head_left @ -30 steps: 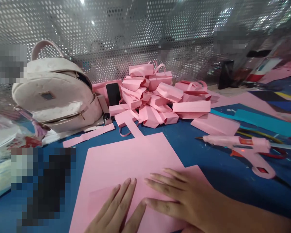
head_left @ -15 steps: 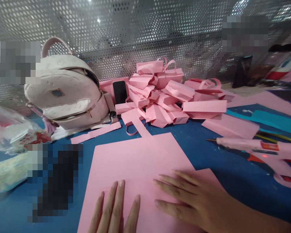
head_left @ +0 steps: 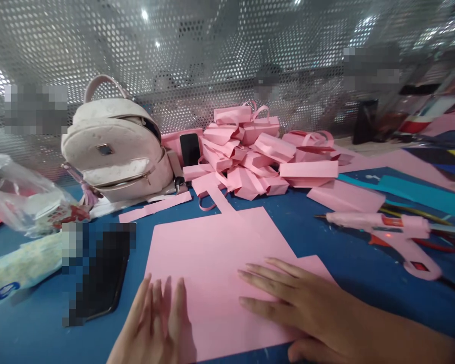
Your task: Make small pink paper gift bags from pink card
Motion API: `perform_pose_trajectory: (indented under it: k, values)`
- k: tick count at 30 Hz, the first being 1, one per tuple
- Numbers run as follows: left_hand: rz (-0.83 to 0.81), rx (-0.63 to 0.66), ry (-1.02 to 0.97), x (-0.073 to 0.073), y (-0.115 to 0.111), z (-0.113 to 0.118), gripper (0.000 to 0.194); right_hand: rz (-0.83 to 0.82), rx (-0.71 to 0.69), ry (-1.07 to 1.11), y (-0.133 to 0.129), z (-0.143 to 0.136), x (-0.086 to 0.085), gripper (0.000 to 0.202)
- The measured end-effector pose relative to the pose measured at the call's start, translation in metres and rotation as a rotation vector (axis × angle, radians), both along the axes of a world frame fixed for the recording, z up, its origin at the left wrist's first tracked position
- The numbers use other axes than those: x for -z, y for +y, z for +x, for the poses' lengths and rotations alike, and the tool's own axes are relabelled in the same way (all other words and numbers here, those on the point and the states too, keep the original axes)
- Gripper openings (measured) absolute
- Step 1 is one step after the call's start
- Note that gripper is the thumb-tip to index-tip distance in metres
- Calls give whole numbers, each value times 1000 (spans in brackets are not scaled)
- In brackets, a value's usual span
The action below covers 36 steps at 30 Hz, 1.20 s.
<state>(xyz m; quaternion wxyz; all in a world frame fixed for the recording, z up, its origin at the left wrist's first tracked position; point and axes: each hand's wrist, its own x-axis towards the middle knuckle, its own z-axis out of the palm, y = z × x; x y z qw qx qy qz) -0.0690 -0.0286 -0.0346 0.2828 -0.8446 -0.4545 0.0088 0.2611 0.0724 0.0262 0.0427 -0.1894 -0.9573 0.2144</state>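
A large pink paper sheet (head_left: 212, 263) lies flat on the blue table (head_left: 288, 217), another pink piece showing past its right edge. My left hand (head_left: 151, 323) rests at the sheet's lower left edge, fingers extended, holding nothing. Spread across the right part of the sheet, my right hand (head_left: 288, 298) lies palm down with its fingers apart. A narrow pink strip (head_left: 222, 199) reaches the sheet's top edge. Behind it is a heap of folded pink paper bags (head_left: 246, 162), some with handles.
A pink glue gun (head_left: 387, 227) lies at the right, near teal paper (head_left: 420, 194). On the left are a white backpack (head_left: 117, 151), a black phone-like object (head_left: 106, 278), a floral packet (head_left: 26, 263) and a plastic bag (head_left: 26, 202). A phone (head_left: 189, 149) leans behind.
My left hand has shifted left to the sheet's edge, its fingers closer together. My right hand stays on the sheet, its thumb now showing. The camera view has shifted slightly.
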Motion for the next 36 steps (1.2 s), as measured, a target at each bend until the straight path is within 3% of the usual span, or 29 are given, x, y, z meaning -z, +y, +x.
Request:
perform_pose_trajectory:
  k: [2, 5, 9, 12, 15, 20, 26, 36]
  values:
    - [-60, 115, 24, -14, 8, -7, 58, -6, 1, -22, -1, 1, 3, 64]
    - [-55, 60, -10, -34, 21, -5, 70, -2, 17, -15, -1, 3, 8, 60]
    - [-24, 59, -172, -48, 32, 10, 34, 122, 94, 68, 1, 4, 13, 49]
    - [-69, 137, -253, -53, 38, 12, 34, 255, 150, 118, 3, 1, 13, 39]
    - [-191, 140, -370, -57, 48, 5, 32, 336, 182, 138, 7, -6, 8, 32]
    - [-479, -34, -691, -56, 71, -11, 15, 374, 256, 11, 18, -22, -7, 22]
    - [-539, -59, -760, -54, 79, -18, 20, 327, 258, -163, 26, -35, -19, 13]
    - [-677, -150, -967, -60, 79, -8, 11, 346, 259, -122, 27, -40, -16, 15]
